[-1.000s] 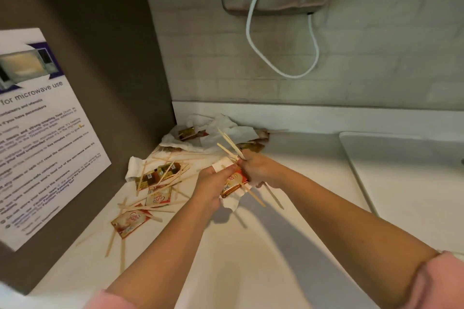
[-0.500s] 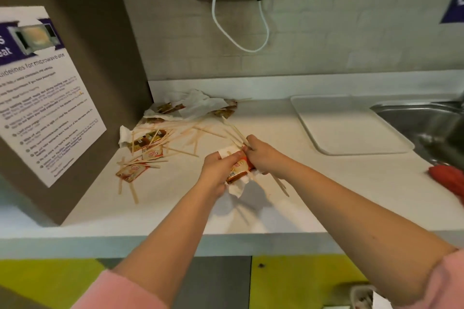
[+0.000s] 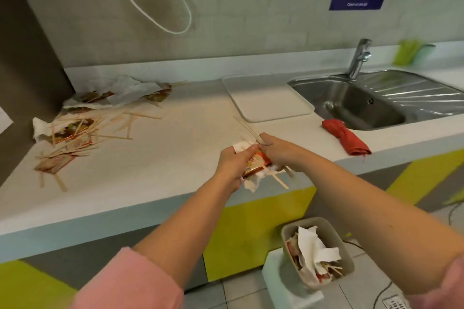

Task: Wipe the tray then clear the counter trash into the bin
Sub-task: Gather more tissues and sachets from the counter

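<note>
Over the near edge of the worktop [image 3: 163,158]: left hand [image 3: 232,163] and right hand [image 3: 277,152] pressed close together, fingers of both curled tight round one bundle of trash [image 3: 254,169].

In the bundle:
- An orange-and-white sachet [image 3: 258,160], wedged between the two hands.
- Crumpled white tissue [image 3: 251,184], hanging below the left hand.
- Thin pale wooden stirrers [image 3: 247,128], jutting far-left past the right hand's knuckles, with more poking out near-right underneath.

Below and to the right of the hands, down by the floor: beige bin [image 3: 305,221], set on a white block [image 3: 276,268]. Already stuffed with white paper, stirrers and sachets.

Well apart from the hands, at the far left of the worktop: loose trash pile [image 3: 75,130]. Scattered stirrers, brown and red-and-white sachets, crumpled paper pushed into the corner by the wall.

Beyond the hands, far and slightly right: tray [image 3: 271,100]. Plain white, flat, rectangular with rounded corners and a low raised rim, just beside the steel sink [image 3: 356,105].

Right of the hands, near the sink's front rim: crumpled red cloth [image 3: 347,139], lying on the worktop.

On both forearms: pink sleeves [image 3: 130,281], pushed up toward the elbows.
</note>
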A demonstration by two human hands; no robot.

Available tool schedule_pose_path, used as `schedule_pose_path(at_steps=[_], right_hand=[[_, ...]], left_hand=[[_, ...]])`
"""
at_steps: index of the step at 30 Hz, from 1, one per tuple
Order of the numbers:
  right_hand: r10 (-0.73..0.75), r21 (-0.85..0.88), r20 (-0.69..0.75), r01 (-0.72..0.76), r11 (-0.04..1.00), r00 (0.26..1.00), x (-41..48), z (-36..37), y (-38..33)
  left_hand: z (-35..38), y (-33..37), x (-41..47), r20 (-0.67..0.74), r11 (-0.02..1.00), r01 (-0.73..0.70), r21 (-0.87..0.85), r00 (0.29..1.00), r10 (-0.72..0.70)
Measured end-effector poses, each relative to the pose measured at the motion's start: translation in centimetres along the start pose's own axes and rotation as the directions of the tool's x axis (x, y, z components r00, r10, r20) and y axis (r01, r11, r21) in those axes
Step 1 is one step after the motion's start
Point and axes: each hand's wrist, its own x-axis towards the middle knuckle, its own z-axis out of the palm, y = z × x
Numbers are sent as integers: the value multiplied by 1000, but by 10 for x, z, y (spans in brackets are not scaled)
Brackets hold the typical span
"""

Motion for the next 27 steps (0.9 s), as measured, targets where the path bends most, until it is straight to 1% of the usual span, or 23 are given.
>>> schedule_pose_path(at_steps=[7, 9, 11, 13, 16, 18, 20, 22, 24, 27], right_hand=[[89, -99, 58, -83, 992, 994, -37, -33, 102], [130, -66, 154, -121, 990, 980, -54, -43, 131], [169, 17, 248, -179, 984, 954, -72, -53, 158], [209, 25, 311, -228, 973, 927, -82, -58, 187], [252, -45, 352, -253, 966, 901, -81, -53, 233], [295, -30, 378, -306, 951, 878, -80, -47, 252], [314, 9, 412, -348, 938, 856, -80, -38, 266], [370, 3, 428, -410, 912, 825, -76, -25, 279], [430, -92, 433, -436, 895, 792, -69, -11, 298], [532, -201, 452, -500, 843, 716, -51, 12, 329]], left_hand=[[85, -69, -8, 43, 992, 75, 103, 996, -79], [109, -93, -14, 78, 984, 120, 131, 988, -131], [131, -119, -17, 97, 973, 172, 156, 977, -188], [148, -148, -19, 95, 961, 219, 170, 967, -237], [167, -189, -19, 47, 944, 287, 161, 954, -298], [172, -211, -17, 12, 933, 318, 167, 946, -324], [173, -230, -12, -9, 927, 317, 202, 947, -322], [171, -248, -7, -50, 916, 343, 208, 939, -340], [167, -262, -7, -110, 887, 425, 181, 905, -411], [160, -289, 4, -168, 824, 539, 174, 841, -515]])
